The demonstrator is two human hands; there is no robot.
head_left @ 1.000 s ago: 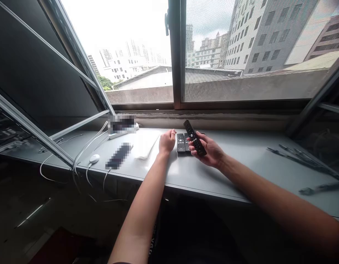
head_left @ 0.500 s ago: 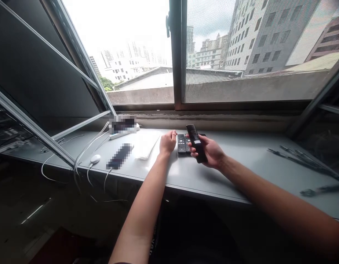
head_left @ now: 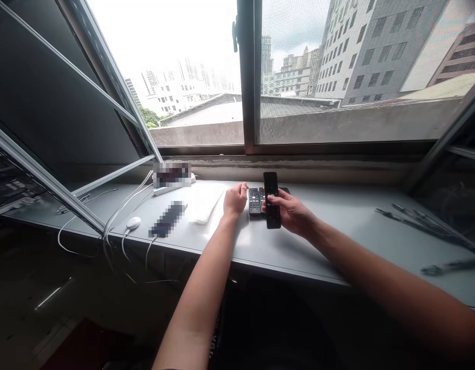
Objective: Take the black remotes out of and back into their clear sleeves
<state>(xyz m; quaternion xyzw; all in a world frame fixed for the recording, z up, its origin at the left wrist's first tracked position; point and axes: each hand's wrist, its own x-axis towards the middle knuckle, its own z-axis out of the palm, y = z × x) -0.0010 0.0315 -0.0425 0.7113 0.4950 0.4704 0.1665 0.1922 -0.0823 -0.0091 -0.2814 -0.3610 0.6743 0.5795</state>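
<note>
My right hand (head_left: 291,215) grips a long black remote control (head_left: 272,200), held lengthwise and pointing toward the window, its back side up. Two more black remotes (head_left: 254,201) lie side by side on the grey window ledge (head_left: 338,226), just left of the held one and partly hidden behind it. My left hand (head_left: 235,199) rests on the ledge with its fingers curled loosely, just left of those remotes, holding nothing. A folded white cloth (head_left: 203,204) lies left of my left hand.
Further left on the ledge are a blurred dark device (head_left: 167,219), a white mouse (head_left: 133,222), a blurred power strip (head_left: 171,176) and white cables hanging over the edge. Thin dark rods (head_left: 422,222) lie at the right. The window frame (head_left: 246,77) stands behind.
My right hand has turned the remote from button side up and slanted to back side up and straight, and moved it left over the lying remotes. My left hand has stayed put.
</note>
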